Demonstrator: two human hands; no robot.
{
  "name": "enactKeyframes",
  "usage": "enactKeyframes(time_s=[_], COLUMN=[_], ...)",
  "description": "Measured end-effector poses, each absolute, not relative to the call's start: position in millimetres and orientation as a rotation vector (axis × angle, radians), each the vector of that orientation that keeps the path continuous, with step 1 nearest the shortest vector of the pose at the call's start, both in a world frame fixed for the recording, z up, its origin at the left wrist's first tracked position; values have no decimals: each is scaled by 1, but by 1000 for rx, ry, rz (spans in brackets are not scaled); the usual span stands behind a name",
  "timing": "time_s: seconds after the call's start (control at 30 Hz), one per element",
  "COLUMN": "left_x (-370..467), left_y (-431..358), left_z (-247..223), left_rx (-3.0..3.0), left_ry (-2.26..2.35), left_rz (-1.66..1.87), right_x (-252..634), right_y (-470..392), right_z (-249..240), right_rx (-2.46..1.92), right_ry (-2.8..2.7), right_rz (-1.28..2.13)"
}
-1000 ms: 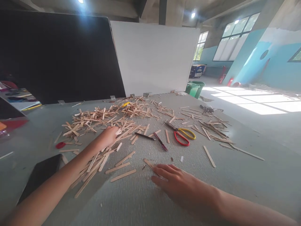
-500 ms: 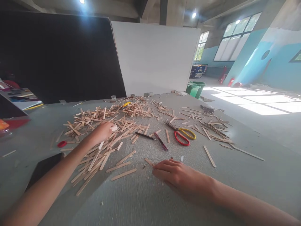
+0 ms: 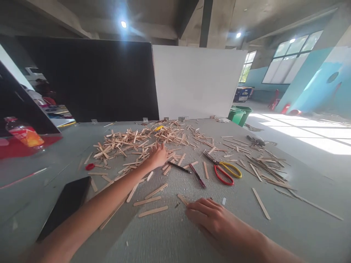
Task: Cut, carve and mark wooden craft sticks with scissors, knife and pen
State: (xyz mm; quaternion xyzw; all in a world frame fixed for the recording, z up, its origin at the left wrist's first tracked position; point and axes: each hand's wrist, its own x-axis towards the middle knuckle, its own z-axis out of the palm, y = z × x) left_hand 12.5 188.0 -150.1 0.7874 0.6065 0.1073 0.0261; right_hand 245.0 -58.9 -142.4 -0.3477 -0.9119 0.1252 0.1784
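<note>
My left hand [image 3: 159, 156] reaches over the near edge of a heap of wooden craft sticks [image 3: 120, 140], its fingers apart and nothing visible in them. Lower down, my right hand [image 3: 208, 215] rests on the table with its fingers together, closed on a short craft stick [image 3: 182, 199] whose end juts out past the fingertips. Three loose craft sticks [image 3: 153, 211] lie between my two arms. A black pen [image 3: 179, 167] and a dark red pen [image 3: 197, 176] lie beyond my right hand, beside scissors [image 3: 219, 166] with one red and one yellow handle.
A dark flat object [image 3: 65, 201] lies under my left forearm, near a red ring [image 3: 90, 167]. A drink bottle [image 3: 26, 135] stands at the far left. Thin wood strips [image 3: 268, 168] lie on the right. Black [image 3: 109, 80] and white [image 3: 200, 80] panels border the table's back.
My left hand has moved right across the stick heap; the pale piece at its fingertips no longer shows. My right hand stays beside the short stick. The view has shifted left and up.
</note>
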Motion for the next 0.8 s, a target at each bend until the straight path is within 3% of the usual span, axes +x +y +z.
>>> enactKeyframes(time_s=[0.3,0.8], left_x=[50,89], left_y=[261,251], left_z=[-137,-153], left_rx=[2414,2570], left_ry=[1724,1219], left_rz=[527,503], right_x=[245,246], right_y=[-56,-55], right_z=[-147,-152], right_rx=[-972,-982], right_ry=[-2580,-2632], right_rz=[405,432])
